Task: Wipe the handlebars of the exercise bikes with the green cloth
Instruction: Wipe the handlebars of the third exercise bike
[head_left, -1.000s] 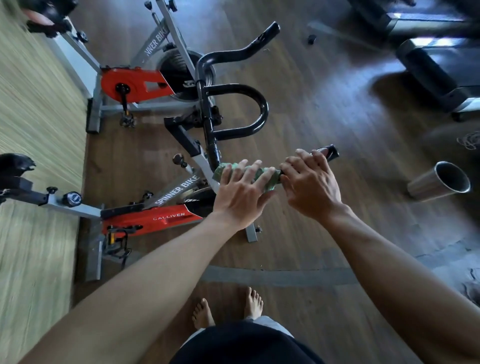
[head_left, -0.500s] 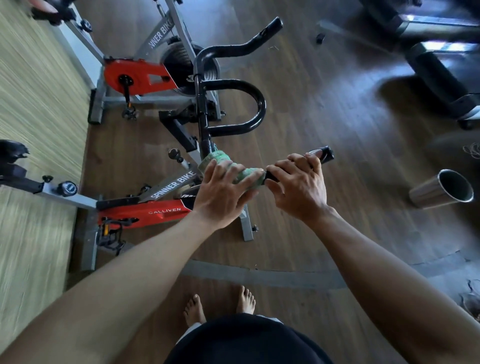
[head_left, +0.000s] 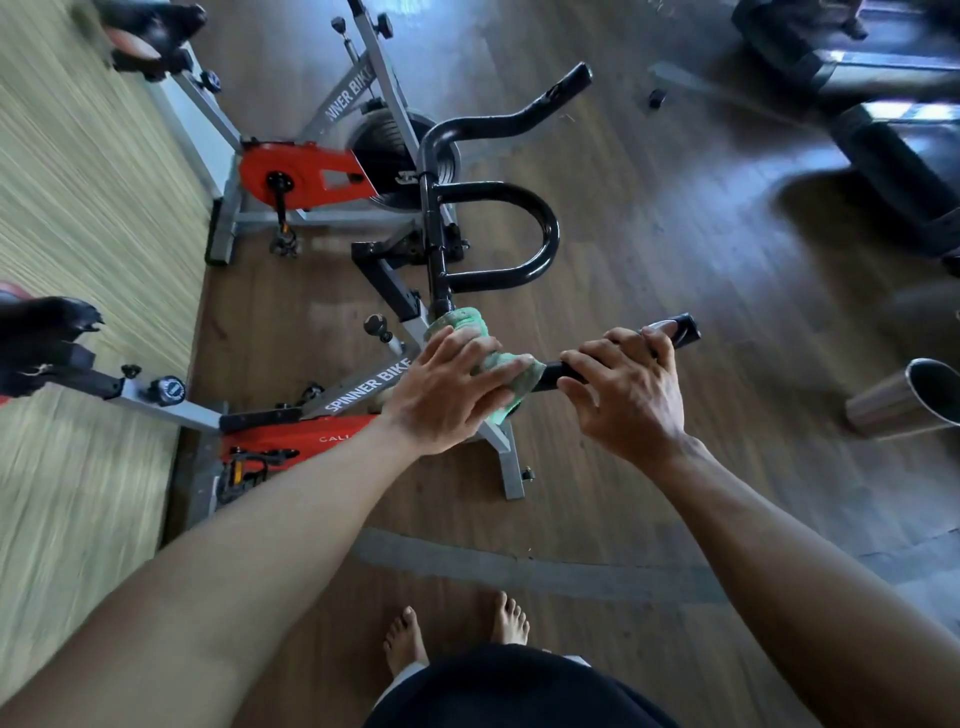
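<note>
My left hand (head_left: 452, 389) presses the green cloth (head_left: 485, 358) around the near handlebar (head_left: 550, 370), fingers curled over it, at the bend where the bar meets the upright stem. My right hand (head_left: 623, 387) grips the same bar just beside it, closed around the grip near its end. Against the frame half a second ago, the cloth and my left hand have slid inward toward the stem, opening a bare stretch of bar between my hands.

You see two grey-framed exercise bikes with red chain guards (head_left: 291, 182) (head_left: 291, 436), one crumpled green cloth (head_left: 478, 338), one tipped steel cylindrical bin (head_left: 904, 400), and your two bare hands (head_left: 447, 395) (head_left: 628, 395).
</note>
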